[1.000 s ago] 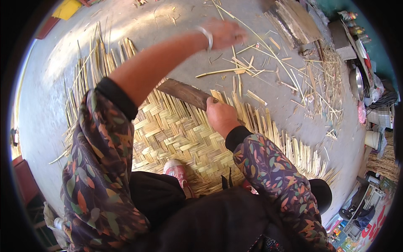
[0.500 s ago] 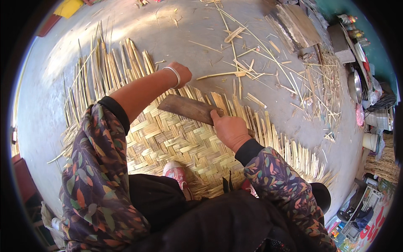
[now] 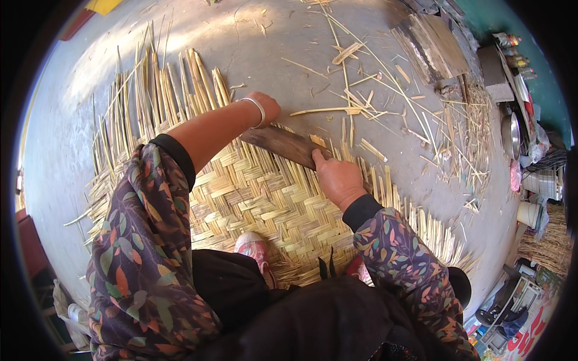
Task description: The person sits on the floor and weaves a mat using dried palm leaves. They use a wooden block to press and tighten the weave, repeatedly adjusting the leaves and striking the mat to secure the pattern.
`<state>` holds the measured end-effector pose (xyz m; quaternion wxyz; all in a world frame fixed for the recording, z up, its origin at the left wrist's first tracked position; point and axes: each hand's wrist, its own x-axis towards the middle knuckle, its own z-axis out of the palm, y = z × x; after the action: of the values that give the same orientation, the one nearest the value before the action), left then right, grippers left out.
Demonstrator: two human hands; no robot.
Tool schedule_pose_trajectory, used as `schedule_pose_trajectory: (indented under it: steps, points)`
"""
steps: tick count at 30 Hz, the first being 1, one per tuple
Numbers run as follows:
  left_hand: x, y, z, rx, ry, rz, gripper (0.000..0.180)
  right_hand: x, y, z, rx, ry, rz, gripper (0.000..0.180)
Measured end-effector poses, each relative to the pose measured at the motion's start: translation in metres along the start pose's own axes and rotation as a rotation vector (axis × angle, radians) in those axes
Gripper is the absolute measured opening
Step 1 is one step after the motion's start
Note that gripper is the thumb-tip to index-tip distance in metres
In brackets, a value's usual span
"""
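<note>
1. A person looks down at a half-woven bamboo mat (image 3: 259,198) lying on a grey concrete floor (image 3: 265,42), filling the middle of the frame.
2. The right hand (image 3: 337,177), just right of centre, has its grip clenched around one end of a flat dark wooden slat (image 3: 283,144), which lies on the mat and runs up and to the left.
3. The left hand (image 3: 265,108), above centre, rests at the slat's far end among the loose upright strips; a silver bangle (image 3: 257,111) circles its wrist. Its fingers are hidden, so I cannot tell whether its grip is clenched or released.
4. Both arms wear sleeves with a leaf pattern; the left sleeve (image 3: 144,240) fills the lower left of the frame.
5. Unwoven strips (image 3: 150,96) fan out from the mat toward the upper left, and more stick out along its lower right edge.
6. A pink shoe (image 3: 253,246) rests on the mat's near edge, low in the centre.
7. Loose bamboo slivers (image 3: 361,90) lie scattered on the floor in the upper right.
8. A stack of flat boards (image 3: 430,45) lies further up and right, well apart from the hands.
9. Metal pans (image 3: 512,132) and clutter line the far right edge.
</note>
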<state>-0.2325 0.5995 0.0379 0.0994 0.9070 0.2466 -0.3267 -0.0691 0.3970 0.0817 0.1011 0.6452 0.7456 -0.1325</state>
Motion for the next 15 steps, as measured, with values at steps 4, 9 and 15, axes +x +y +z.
schedule_pose_trajectory:
  steps: [4,9,15]
  points:
    - [0.002,0.001,0.005,-0.034,0.071,0.071,0.021,0.004,0.001,0.009,0.018,-0.054,0.059,0.035]
    - [0.005,0.015,-0.018,-0.439,0.288,0.157,0.020,0.007,0.001,0.021,0.080,-0.054,0.091,0.036]
    - [0.003,-0.080,-0.047,-0.582,0.557,-0.138,0.039,0.005,0.002,0.000,0.223,-0.116,0.114,0.034]
